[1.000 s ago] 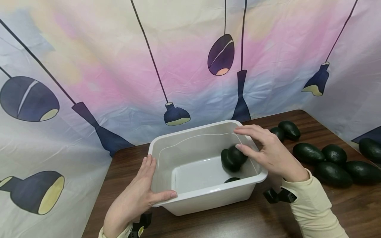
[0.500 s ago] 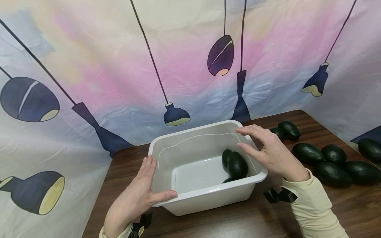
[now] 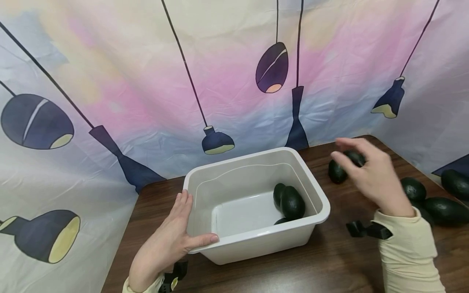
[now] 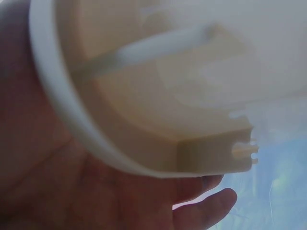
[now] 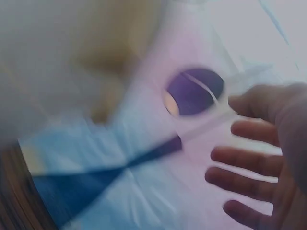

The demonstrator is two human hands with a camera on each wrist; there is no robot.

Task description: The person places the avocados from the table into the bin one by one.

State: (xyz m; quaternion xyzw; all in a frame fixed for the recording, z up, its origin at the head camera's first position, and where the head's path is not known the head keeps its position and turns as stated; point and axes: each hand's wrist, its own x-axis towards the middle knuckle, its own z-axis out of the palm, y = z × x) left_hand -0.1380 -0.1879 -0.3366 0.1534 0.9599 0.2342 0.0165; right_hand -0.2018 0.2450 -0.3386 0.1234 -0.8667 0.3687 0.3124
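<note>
A white plastic tub (image 3: 253,232) stands on the table with several dark green avocados (image 3: 292,203) lying at its right end. My left hand (image 3: 166,238) rests against the tub's near left corner, thumb on the front rim and straight fingers along the left side. In the left wrist view, its fingers (image 4: 206,211) show beneath the tub's rim (image 4: 81,120). To the right of the tub, my right hand (image 3: 373,175) is raised with nothing in it, fingers spread and loosely bent. It partly covers two avocados (image 3: 337,171) at the back. The right wrist view shows the same hand (image 5: 259,158) with its fingers apart.
More avocados (image 3: 446,210) lie in a group at the right side of the wooden table (image 3: 278,272), some hidden by my right arm. Another avocado (image 3: 456,184) sits by the right edge. A cloth printed with lamps (image 3: 238,81) hangs close behind the table.
An avocado in the tub has settled against the others. My right hand has left the tub's right rim and moved right, over the table. The left hand stays in place.
</note>
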